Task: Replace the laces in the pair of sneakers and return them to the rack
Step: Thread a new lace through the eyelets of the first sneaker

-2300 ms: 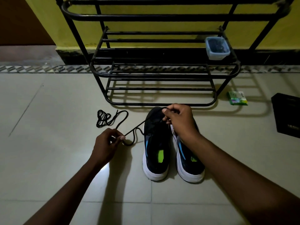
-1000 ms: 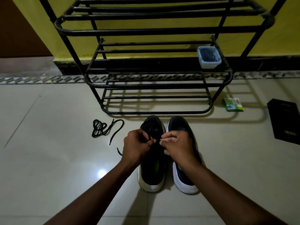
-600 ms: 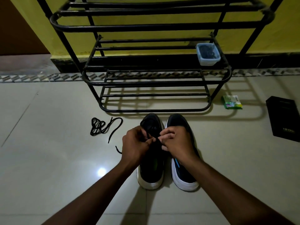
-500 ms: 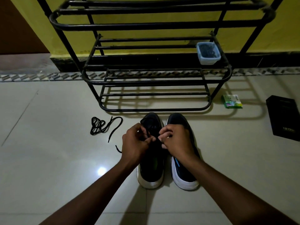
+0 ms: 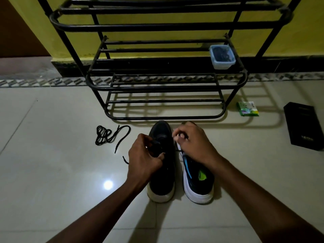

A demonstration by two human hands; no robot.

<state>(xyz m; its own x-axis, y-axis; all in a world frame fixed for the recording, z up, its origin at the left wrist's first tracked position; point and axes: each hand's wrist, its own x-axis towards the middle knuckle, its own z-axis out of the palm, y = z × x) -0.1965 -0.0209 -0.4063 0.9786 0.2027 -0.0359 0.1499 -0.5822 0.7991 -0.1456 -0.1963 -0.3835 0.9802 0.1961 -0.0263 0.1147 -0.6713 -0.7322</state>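
Head: right hand (image 5: 192,142) pinches lace (image 5: 180,151) over sneaker (image 5: 198,188).

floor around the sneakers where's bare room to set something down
Bare tile left of the loose lace; also between the right sneaker and the black box. Crowded at the toes by the rack, where the left hand and right hand work.

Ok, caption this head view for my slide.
Left hand and right hand threading a lace into a sneaker before the rack.

2 curled hands: left (image 5: 144,157), right (image 5: 192,145)
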